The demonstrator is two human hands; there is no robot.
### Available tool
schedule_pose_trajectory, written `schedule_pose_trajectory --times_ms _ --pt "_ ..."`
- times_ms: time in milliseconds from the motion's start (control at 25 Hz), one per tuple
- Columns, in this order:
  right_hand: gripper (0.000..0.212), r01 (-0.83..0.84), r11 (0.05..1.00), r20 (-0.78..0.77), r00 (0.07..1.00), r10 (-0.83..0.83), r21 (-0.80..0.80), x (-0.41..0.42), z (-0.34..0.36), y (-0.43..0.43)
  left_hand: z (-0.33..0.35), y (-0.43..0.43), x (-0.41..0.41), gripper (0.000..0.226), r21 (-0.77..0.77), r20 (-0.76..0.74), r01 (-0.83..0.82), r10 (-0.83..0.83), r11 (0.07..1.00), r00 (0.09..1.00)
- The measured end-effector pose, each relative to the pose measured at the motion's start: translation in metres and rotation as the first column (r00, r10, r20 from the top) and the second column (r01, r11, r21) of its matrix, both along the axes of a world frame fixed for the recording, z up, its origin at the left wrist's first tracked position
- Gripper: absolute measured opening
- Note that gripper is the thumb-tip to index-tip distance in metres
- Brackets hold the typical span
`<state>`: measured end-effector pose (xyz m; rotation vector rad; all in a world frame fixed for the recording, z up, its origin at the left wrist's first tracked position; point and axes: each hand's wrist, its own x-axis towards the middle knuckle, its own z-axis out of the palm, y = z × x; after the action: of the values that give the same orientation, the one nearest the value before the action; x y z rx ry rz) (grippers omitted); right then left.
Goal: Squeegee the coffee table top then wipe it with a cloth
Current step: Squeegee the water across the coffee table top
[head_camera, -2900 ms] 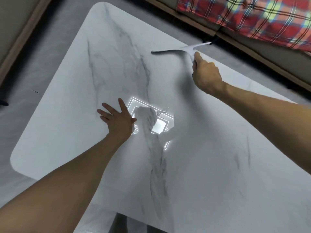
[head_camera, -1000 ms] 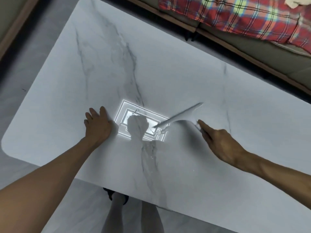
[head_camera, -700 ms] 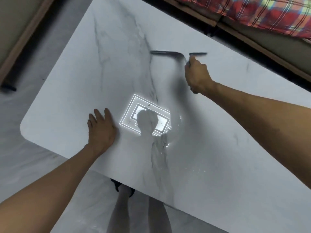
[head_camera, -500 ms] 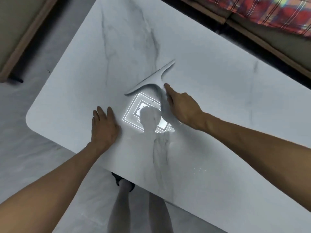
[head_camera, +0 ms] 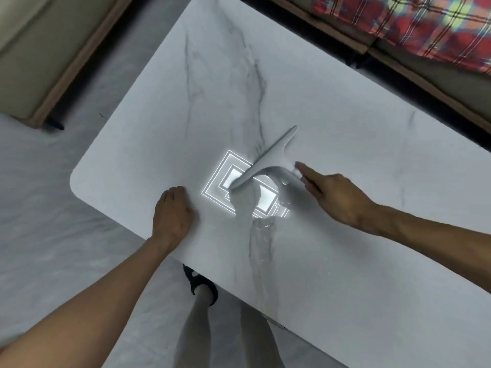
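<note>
The pale squeegee (head_camera: 268, 160) lies slanted mid-table (head_camera: 345, 128), blade on glossy grey-veined marble. The right hand (head_camera: 337, 196) grips its handle, forefinger extended. The left hand (head_camera: 172, 216) presses palm-down, fingers together, at the near edge.

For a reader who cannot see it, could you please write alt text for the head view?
Seen from above, the right hand holds a squeegee on a white marble table, its blade across a bright light reflection. The left hand rests on the near edge. A plaid blanket lies beyond.
</note>
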<state>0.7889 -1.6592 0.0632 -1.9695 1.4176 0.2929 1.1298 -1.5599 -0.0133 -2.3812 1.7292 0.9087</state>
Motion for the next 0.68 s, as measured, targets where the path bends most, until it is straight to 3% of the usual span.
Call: schedule_pose_trajectory --times_ms 160,280,440,600,680 --pt "0.047 0.094 0.994 0.005 0.996 -0.094 -0.064 0.101 -0.029 -0.053 0.001 0.022 0.012 0.044 0.099 -0.013 -0.112 0.113 0.989 0.993" --pt "0.052 0.01 0.999 -0.004 1.0 -0.01 -0.036 0.124 -0.041 -0.026 -0.007 0.041 0.017 0.061 0.232 0.032 -0.037 0.031 0.972 0.999" --pt "0.06 -0.236 0.97 -0.052 0.97 0.239 0.055 0.066 -0.031 0.058 -0.014 0.055 0.015 0.064 0.255 0.048 -0.012 -0.001 0.967 0.999" --pt "0.053 -0.252 0.963 -0.245 0.932 0.268 0.095 -0.017 0.0 0.115 -0.01 0.072 0.012 0.043 0.101 -0.07 -0.011 0.018 0.995 0.997" --pt "0.05 -0.27 0.961 -0.297 0.914 0.278 0.068 -0.037 0.016 0.123 -0.004 0.087 0.014 0.035 0.093 -0.197 -0.134 0.15 0.987 0.969"
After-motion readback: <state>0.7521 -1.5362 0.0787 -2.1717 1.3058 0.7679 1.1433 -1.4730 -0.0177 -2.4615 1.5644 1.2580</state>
